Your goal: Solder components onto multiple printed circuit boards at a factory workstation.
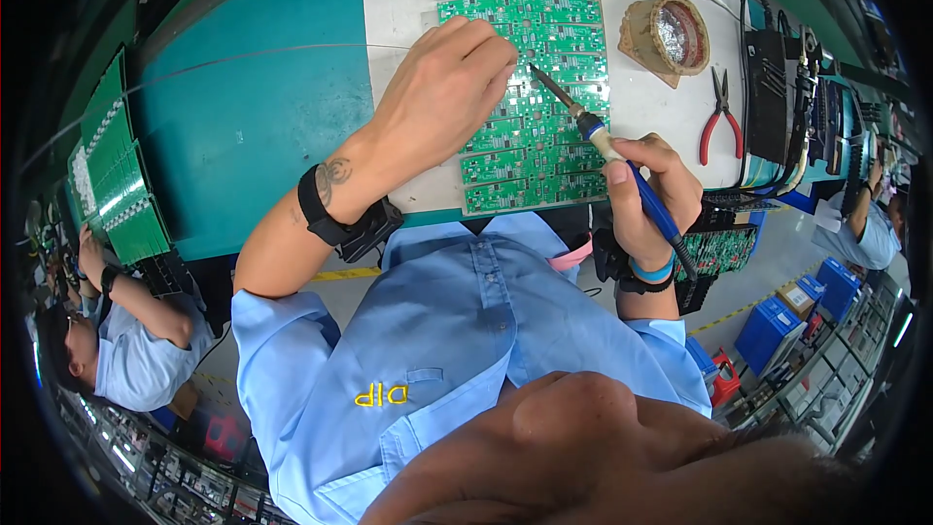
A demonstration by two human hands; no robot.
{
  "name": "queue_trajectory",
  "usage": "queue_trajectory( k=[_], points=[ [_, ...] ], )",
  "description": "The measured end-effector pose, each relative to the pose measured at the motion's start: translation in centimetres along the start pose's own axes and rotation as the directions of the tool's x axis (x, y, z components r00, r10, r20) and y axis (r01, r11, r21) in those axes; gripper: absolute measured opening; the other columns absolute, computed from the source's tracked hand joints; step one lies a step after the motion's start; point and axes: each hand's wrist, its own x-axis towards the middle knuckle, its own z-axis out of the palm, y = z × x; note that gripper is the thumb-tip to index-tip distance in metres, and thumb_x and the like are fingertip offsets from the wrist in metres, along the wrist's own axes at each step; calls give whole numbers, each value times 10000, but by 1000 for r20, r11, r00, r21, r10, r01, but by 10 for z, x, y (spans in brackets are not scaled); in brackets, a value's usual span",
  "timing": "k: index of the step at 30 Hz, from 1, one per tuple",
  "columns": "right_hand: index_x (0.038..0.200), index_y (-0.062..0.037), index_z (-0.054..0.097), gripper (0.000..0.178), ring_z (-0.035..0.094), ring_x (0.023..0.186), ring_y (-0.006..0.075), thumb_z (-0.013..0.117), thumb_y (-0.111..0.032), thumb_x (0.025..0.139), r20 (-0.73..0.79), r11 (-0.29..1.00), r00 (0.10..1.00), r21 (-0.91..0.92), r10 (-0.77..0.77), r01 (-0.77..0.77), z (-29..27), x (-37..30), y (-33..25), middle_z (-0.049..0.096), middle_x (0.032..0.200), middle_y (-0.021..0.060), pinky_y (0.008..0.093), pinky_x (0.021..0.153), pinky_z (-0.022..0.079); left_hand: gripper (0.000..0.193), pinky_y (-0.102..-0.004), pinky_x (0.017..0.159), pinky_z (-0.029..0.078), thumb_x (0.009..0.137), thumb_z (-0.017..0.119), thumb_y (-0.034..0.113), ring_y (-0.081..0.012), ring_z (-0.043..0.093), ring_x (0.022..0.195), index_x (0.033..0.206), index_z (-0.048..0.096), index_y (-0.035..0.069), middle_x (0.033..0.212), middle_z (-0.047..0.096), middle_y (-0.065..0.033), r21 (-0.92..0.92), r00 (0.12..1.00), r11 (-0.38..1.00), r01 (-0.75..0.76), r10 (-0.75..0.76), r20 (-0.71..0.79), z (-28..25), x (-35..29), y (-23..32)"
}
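While the right hand (677,182) has fingers wrapped round a soldering iron (601,141), the left hand (439,86), fingers pinching thin wire (292,46), blocks part of the green board panel (535,141) near the counter's (262,156) front edge; pot (637,34), pliers (721,109) rightward.

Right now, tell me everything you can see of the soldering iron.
The soldering iron has a slim, dark, metal-looking tip, a dark collar, a cream front section, a blue handle and a black ribbed cord sleeve. Held in the right hand, it slants leftward, away from the body. Its tip is over the green circuit boards; contact is unclear.
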Motion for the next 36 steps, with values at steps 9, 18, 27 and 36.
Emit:
queue_trajectory(
  k=[9, 18, 27, 36],
  points=[
    [1089, 77, 674, 161, 606, 689, 142, 676, -17, 958, -37, 998, 998, -29, 54, -55, -15, -9, -1, 687, 837, 119, 256, 649, 463, 99, -434, 765, 511, 857, 724, -4, -322, 599, 830, 897, 638, 21, 869, 613, -111, 10, 999, 1000, 11, -11, -35, -2, -1, 1],
    [1167, 76, 671, 215, 656, 899, 154, 653, -17, 974, -367, 969, 913, -94, 178, -227, -21, -13, 21, 674, 1119, 133, 277, 848, 522, 85, -406, 688, 531, 899, 715, 13, -313, 640, 786, 935, 637, 11, 875, 646, -118, 100, 986, 994, 43, -27, -163, -15, 7, -4],
    [1052, 47, 710, 163, 606, 710, 120, 733, -27, 909, -179, 998, 984, 66, 26, -14, -14, -4, 8, 677, 812, 88, 239, 661, 476, 97, -369, 627, 525, 938, 702, 44, -286, 650, 785, 985, 627, 4, 870, 642, -121, -69, 969, 969, 237, -241, -61, -11, 12, -3],
    [1036, 59, 668, 133, 583, 708, 144, 690, 49, 906, -71, 999, 997, 38, 36, -33, -3, 7, 6, 674, 834, 115, 265, 641, 439, 80, -387, 755, 456, 900, 725, 50, -263, 601, 848, 946, 661, 62, 878, 658, -60, 187, 997, 980, -62, 54, 46, -11, 16, -9]
  ],
)
